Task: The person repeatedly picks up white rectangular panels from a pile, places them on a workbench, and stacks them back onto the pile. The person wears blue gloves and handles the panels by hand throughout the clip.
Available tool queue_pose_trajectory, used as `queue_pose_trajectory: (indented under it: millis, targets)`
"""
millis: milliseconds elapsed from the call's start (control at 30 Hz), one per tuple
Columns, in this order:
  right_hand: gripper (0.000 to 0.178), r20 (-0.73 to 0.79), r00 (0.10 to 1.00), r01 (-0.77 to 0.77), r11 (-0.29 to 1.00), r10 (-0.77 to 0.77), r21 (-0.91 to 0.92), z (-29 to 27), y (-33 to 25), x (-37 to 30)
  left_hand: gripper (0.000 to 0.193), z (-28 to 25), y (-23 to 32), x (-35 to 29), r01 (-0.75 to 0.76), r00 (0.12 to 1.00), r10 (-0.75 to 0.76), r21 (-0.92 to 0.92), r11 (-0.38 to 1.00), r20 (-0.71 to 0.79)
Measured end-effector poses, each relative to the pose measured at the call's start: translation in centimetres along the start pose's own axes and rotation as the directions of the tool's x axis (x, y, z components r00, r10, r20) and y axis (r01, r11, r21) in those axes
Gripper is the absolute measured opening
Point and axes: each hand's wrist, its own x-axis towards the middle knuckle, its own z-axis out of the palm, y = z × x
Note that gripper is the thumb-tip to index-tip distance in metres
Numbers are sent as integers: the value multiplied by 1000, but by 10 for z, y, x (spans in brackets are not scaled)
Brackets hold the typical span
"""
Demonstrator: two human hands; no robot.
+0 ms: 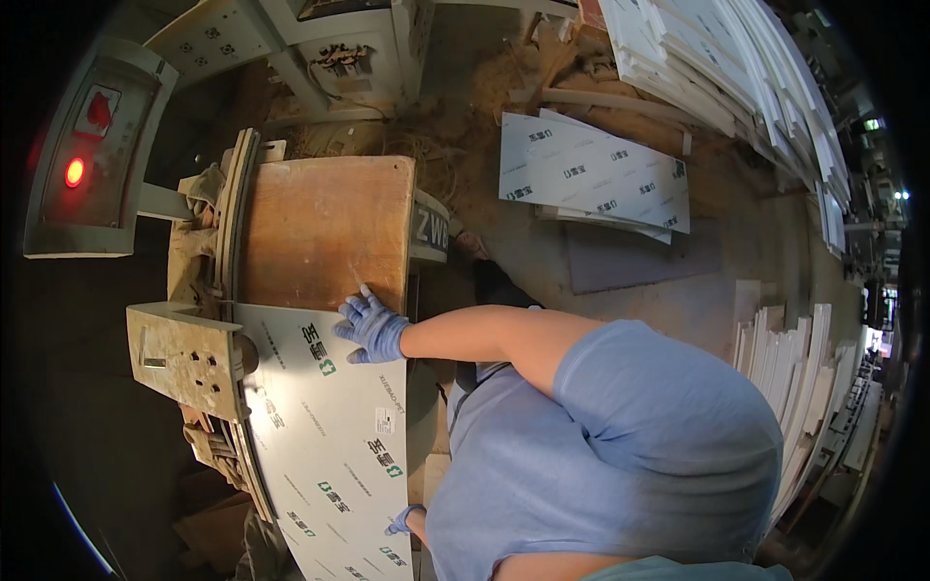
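Observation:
A long white panel [334,426], its film printed with green and black marks, lies along the machine's bed in front of me. My right hand [373,327], in a blue striped glove, rests palm down on the panel's far end with fingers spread. Its fingertips come close to a brown wooden board [325,228] that lies just beyond the panel. Farther down the near edge, my left hand [405,521], also gloved, grips the panel's edge. Only part of that hand shows; my torso hides most of the left arm.
A control box [97,145] with a lit red lamp stands far left. A dusty beige machine unit [189,358] overhangs the panel's outer edge. Printed panels [591,174] are stacked low beyond my feet. White boards [736,68] lean at upper right, and more strips [790,368] stand behind me.

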Motion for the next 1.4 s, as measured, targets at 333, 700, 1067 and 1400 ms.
queue_pose_trajectory:
  millis: [333,700,1067,1400]
  targets:
    - [69,4,1000,22,1000,-22,-7,26,4,11,66,127,2,-24,-23,979,-15,183,983,201]
    - [66,-22,999,37,991,-34,128,5,6,4,65,218,5,-27,-61,935,-50,295,954,352]
    - [64,-31,999,33,991,-29,130,-3,5,3,64,235,11,-24,-80,925,-45,308,948,378]
    - [65,-39,999,38,994,-34,99,0,4,5,64,230,16,-22,-73,932,-40,297,952,360]
